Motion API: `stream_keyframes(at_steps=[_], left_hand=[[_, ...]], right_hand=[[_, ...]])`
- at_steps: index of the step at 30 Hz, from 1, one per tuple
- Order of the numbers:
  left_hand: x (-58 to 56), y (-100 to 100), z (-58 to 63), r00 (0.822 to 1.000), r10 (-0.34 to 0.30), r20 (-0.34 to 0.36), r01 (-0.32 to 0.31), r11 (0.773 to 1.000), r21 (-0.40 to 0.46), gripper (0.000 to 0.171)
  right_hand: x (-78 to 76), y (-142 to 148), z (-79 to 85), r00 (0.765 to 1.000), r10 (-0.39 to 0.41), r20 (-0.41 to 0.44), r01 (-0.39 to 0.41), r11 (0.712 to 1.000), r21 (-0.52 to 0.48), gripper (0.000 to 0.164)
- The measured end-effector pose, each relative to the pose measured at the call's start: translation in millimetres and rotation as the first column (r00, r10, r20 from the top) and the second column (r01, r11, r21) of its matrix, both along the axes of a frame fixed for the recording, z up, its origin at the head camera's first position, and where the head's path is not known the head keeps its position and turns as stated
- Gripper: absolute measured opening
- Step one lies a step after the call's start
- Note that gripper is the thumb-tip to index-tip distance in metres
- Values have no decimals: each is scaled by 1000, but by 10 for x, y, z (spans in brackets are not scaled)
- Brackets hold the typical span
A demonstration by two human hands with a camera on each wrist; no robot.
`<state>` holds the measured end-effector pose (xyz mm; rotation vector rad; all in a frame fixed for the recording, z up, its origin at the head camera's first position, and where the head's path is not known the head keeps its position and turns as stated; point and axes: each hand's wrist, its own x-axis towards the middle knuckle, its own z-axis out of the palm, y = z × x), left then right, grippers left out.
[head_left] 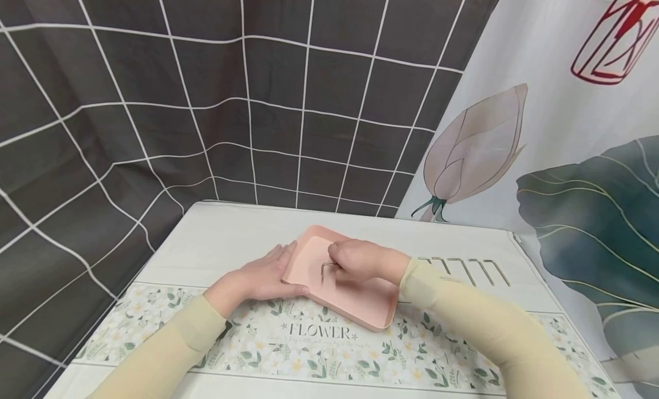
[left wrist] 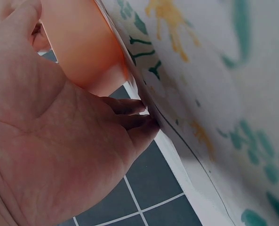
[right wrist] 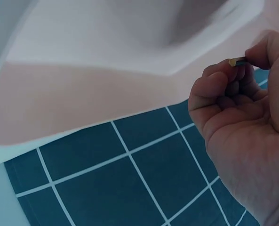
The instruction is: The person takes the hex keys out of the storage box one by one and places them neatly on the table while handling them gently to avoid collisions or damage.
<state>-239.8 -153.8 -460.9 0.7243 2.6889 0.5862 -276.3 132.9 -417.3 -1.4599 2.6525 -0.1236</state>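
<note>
A shallow pink tray lies at an angle on the table. Over its middle, my right hand pinches a thin L-shaped hex key, its short leg bent downward. In the right wrist view one end of that key shows between thumb and forefinger; the fist hides much of the rest. My left hand rests against the tray's left end, fingers extended along the side and thumb at the front wall. Several more hex keys lie in a row right of the tray, partly behind my right forearm.
Under everything is a white table cover with a flower-print band and the word FLOWER. A dark curtain with white grid lines hangs behind the table. A white curtain with plant prints hangs at the right.
</note>
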Motion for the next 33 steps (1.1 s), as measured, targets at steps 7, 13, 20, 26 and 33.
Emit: stream_keyframes(at_steps=[7, 13, 20, 26, 33], left_hand=[[11, -4, 15, 1000, 0, 9, 0, 1000, 9, 131], [6, -2, 4, 1000, 2, 5, -2, 1000, -1, 132], [-9, -2, -12, 1000, 6, 5, -6, 1000, -13, 134], [-13, 6, -27, 1000, 5, 2, -5, 1000, -11, 135], [1, 7, -2, 1000, 6, -1, -6, 1000, -8, 133]], right_hand=[[24, 103, 46, 998, -20, -61, 17, 999, -36, 24], [31, 186, 53, 996, -55, -66, 52, 998, -45, 21], [46, 268, 48, 995, -91, -51, 88, 995, -49, 19], [82, 329, 83, 993, -107, -55, 104, 993, -54, 22], [101, 431, 78, 990, -132, -51, 129, 990, -60, 24]])
